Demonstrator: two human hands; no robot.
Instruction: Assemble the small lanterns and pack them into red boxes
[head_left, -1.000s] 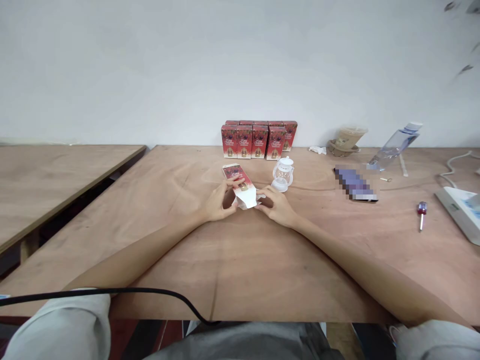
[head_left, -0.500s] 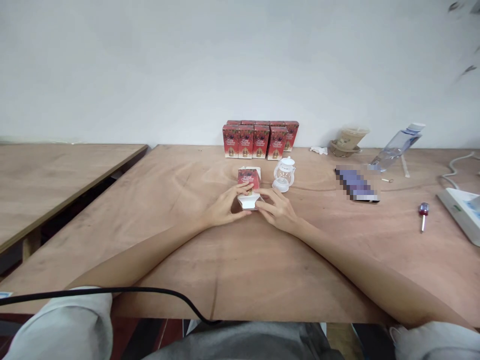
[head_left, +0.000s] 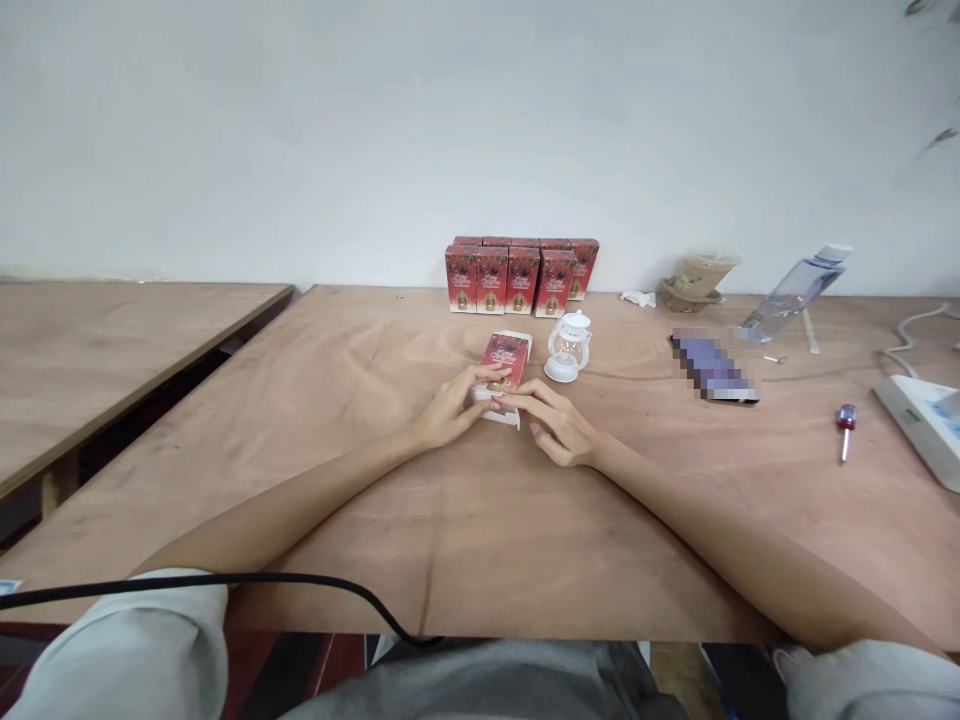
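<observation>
A small red carton [head_left: 507,355] with white flaps at both ends lies on the wooden table between my hands, now slightly slanted. My left hand [head_left: 450,408] grips its left side, fingers on the printed face and thumb by the near flaps. Against the near end, my right hand [head_left: 559,425] reaches with its index finger stretched to the flaps; its other fingers are curled loosely. Right behind my right hand stands a white miniature lantern [head_left: 568,347] with a clear middle, touched by neither hand.
Several red cartons [head_left: 491,280] stand in rows by the wall. To the right are a cup in a holder [head_left: 697,280], a tilted water bottle [head_left: 796,292], a blurred phone [head_left: 712,368], a screwdriver [head_left: 846,432] and a white power strip [head_left: 926,420]. A black cable [head_left: 300,578] crosses the front.
The carton has turned a little, its far end swinging right. My right hand has shifted from gripping its right side to having its index finger at the near flaps.
</observation>
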